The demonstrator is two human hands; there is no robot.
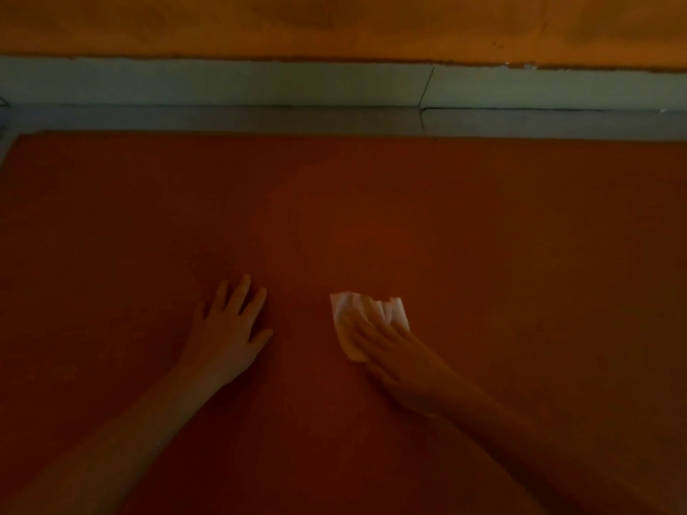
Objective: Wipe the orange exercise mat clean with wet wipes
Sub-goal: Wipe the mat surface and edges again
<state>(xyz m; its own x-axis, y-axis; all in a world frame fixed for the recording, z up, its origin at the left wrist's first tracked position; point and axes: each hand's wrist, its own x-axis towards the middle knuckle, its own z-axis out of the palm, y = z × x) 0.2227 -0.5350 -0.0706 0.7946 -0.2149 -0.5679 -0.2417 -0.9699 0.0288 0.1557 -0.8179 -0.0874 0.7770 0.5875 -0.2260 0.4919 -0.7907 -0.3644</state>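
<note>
The orange exercise mat (371, 202) fills most of the dim head view, lying flat on the floor. My right hand (386, 347) lies flat with straight fingers on a white wet wipe (371, 308), pressing it onto the mat near the centre. The wipe is partly crumpled and its near part is hidden under my fingers. My left hand (230, 325) rests flat on the bare mat to the left of the wipe, fingers spread, holding nothing.
A strip of grey floor (260, 118) runs along the mat's far edge. Behind it stand a pale skirting board (223, 81) and an orange wall (334, 24). The mat's left corner shows at the far left.
</note>
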